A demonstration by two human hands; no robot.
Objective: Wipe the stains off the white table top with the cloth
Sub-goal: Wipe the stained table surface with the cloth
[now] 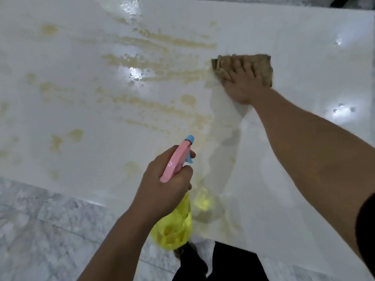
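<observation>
The white table top (304, 37) fills most of the view and carries yellowish-brown stains (154, 65) smeared over its left and middle. A folded brown cloth (262, 66) lies on the table at the upper right. My right hand (242, 82) presses flat on the cloth with straight fingers. A cleaner streak runs from the cloth down toward the near edge. Above the near edge, my left hand (162, 185) grips a spray bottle (174, 226) with a yellow body, pink head and blue nozzle, one finger on the trigger.
Grey marbled floor (40, 230) lies to the left of the table's near edge. Wet patches glint on the table at the middle and the right. Dark clothing shows at the bottom centre.
</observation>
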